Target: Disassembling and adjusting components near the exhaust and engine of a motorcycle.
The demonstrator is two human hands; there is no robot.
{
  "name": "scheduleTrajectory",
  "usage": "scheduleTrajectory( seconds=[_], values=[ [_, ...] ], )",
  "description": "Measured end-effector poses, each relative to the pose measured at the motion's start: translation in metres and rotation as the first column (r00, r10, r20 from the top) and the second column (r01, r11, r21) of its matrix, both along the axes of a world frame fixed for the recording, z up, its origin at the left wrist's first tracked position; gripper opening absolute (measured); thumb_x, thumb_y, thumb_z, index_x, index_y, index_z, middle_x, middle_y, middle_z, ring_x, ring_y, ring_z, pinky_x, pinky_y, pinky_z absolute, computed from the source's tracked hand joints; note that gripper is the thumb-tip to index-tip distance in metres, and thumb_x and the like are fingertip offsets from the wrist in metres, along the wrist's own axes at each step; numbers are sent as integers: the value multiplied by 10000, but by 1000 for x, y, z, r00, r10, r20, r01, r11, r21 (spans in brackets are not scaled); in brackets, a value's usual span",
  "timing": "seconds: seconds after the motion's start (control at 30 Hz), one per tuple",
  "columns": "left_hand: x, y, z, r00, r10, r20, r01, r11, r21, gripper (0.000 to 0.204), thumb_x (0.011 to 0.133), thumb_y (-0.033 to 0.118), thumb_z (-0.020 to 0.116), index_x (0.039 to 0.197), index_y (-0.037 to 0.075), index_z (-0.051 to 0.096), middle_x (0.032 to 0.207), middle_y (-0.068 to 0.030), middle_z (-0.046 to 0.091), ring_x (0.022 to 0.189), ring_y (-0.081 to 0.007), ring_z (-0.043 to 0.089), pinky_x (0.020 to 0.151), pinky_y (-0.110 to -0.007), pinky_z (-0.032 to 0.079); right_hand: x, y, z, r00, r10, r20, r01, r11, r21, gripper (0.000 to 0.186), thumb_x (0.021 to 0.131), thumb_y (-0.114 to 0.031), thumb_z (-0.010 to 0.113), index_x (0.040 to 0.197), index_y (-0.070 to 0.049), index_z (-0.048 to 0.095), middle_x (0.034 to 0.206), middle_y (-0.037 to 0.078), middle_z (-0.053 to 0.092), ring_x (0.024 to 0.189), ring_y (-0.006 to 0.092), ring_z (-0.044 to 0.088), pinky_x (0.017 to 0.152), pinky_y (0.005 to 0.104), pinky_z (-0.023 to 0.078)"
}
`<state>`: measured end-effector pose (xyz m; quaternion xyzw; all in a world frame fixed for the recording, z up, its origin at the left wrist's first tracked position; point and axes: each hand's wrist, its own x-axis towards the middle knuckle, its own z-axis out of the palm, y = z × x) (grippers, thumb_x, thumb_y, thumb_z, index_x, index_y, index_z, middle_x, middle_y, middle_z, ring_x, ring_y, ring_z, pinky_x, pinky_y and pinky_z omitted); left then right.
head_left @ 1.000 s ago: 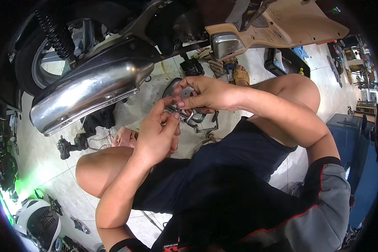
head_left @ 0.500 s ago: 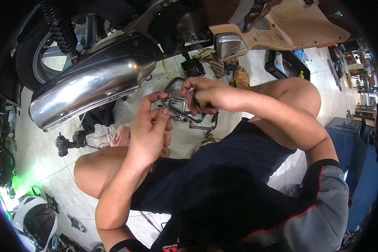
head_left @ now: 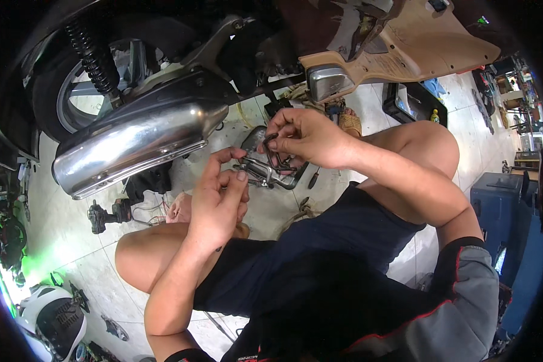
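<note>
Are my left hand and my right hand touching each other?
Apart. The head view shows a gap between the fingers of the left hand and right hand, with a grey metal part visible between them.

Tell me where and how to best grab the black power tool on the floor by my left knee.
Probably by the narrow middle of the black power tool, coming down from above on its left: that slimmer part sits between two bulkier ends, and your left knee crowds its near right side.

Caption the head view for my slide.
Right hand gripping a dark bent rod, left hand alongside, near a shiny exhaust.
</note>
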<state>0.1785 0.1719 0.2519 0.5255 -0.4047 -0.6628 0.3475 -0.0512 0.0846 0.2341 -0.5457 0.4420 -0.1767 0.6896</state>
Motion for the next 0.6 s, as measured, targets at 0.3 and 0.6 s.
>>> scheduleTrajectory(
  seconds=[0.3, 0.6],
  values=[
    [-10, -1, -2, 999, -31, 39, 32, 999, -8, 297, 1084, 121, 482, 1373, 83, 428, 711, -27, 538, 453, -82, 443, 425, -223, 350, 8, 9, -6, 994, 56, 99, -55, 998, -6, 192, 1028, -102, 619, 1206, -41, 585, 1012, 10, 678, 872, 60, 648, 664, 225, 579],
    [-11, -2, 0, 996, -93, 2, 93, 996, -9, 270, 1077, 117, 523, 1330, 89, 433, 718, -20, 539, 490, -62, 428, 435, -227, 341, 6, 9, -9, 992, 107, 72, -101, 992, -78, 203, 1034, -121, 616, 1215, -30, 596, 1037, 14, 669, 879, 69, 645, 725, 249, 607]
  ],
)
